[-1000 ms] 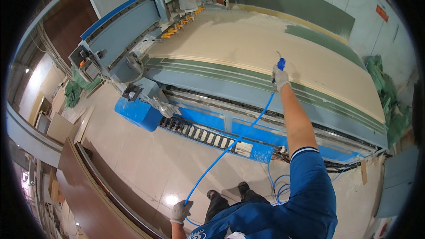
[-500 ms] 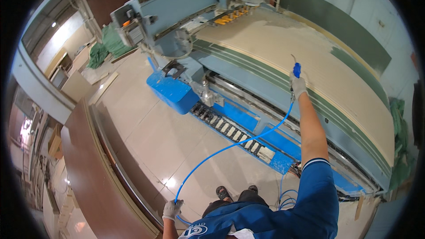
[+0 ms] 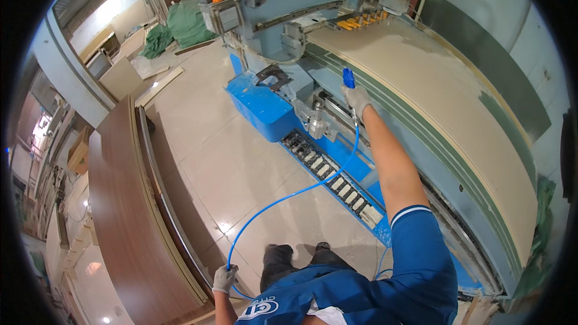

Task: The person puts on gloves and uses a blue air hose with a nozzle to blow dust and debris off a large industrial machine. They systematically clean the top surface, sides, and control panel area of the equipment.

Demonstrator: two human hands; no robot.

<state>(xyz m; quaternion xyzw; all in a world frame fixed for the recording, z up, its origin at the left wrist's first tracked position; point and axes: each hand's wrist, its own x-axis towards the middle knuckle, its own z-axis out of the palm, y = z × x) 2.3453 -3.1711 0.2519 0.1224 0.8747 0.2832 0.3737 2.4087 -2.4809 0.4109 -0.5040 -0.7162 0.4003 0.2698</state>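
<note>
In a pale glove, my right hand (image 3: 359, 100) grips a blue air blow gun (image 3: 348, 78), held out over the near edge of a large CNC router machine. A blue air hose (image 3: 272, 203) hangs from the gun and curves back toward me. Low on the left, my gloved left hand (image 3: 224, 279) is closed round that hose. Beneath the gun lie the machine's side rail and a blue cover (image 3: 260, 108). A pale board (image 3: 415, 75) covers the machine bed beyond my right hand.
Brown panels (image 3: 129, 204) stand stacked along my left. A dusty cable chain (image 3: 328, 171) runs along the machine's foot. Yellow tool holders (image 3: 355, 22) line the bed's far end. Green cloth (image 3: 189, 23) lies in a heap at the back left. Tiled floor (image 3: 211, 168) stretches between panels and machine.
My right hand has swung left with the blow gun, from over the board to the bed's near edge. The view has shifted, and the hose bends more tightly below the gun.
</note>
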